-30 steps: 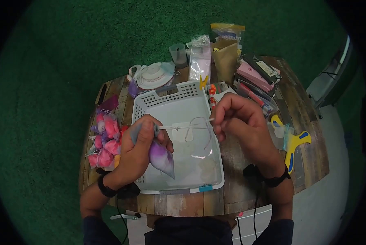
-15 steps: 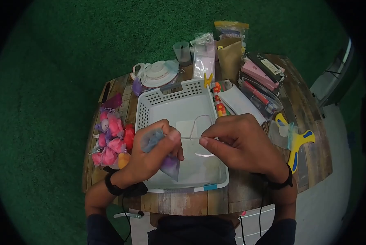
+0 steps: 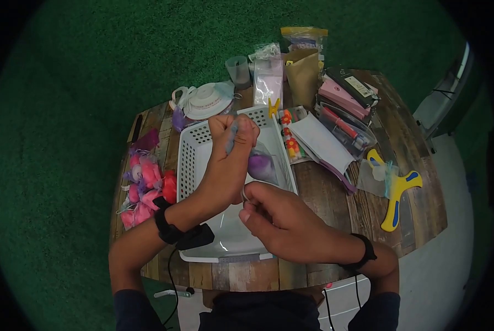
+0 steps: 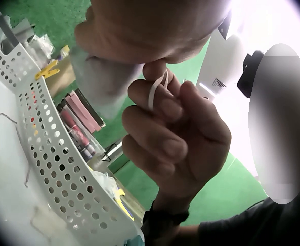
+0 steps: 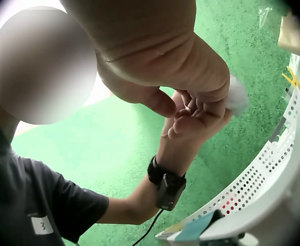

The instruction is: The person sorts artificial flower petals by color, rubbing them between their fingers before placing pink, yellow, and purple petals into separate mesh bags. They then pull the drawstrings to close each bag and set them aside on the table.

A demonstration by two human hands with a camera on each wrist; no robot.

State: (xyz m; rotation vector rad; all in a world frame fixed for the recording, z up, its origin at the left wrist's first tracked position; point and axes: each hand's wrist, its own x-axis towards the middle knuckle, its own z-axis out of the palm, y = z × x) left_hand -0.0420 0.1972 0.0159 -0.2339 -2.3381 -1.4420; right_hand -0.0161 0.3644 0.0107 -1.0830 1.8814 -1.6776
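My left hand (image 3: pixel 230 148) grips the gathered blue-grey neck of a small sheer drawstring pouch (image 3: pixel 261 167), raised above the white basket (image 3: pixel 186 163). Purple stuffing shows through the pouch's lower part, which hangs to the right of the hand. Nearer my body, the thumb and index finger of my right hand (image 3: pixel 288 223) pinch a thin white cord (image 4: pixel 151 96), just below the left wrist in the head view. In the left wrist view the cord runs in a narrow loop over the right fingers; its far part is hidden behind the left hand.
Left of the basket lie several pink pouches (image 3: pixel 149 174). A ribbon roll (image 3: pixel 205 105), a plastic cup (image 3: pixel 237 71) and a brown paper bag (image 3: pixel 304 77) stand behind. White envelopes (image 3: pixel 324 142) and a yellow-blue three-armed tool (image 3: pixel 397 204) lie right. A yellow clip (image 3: pixel 274 107) grips the rim.
My left hand has moved up and away from my body with the pouch, turning upright. My right hand has come left and nearer my body, still pinching the cord.
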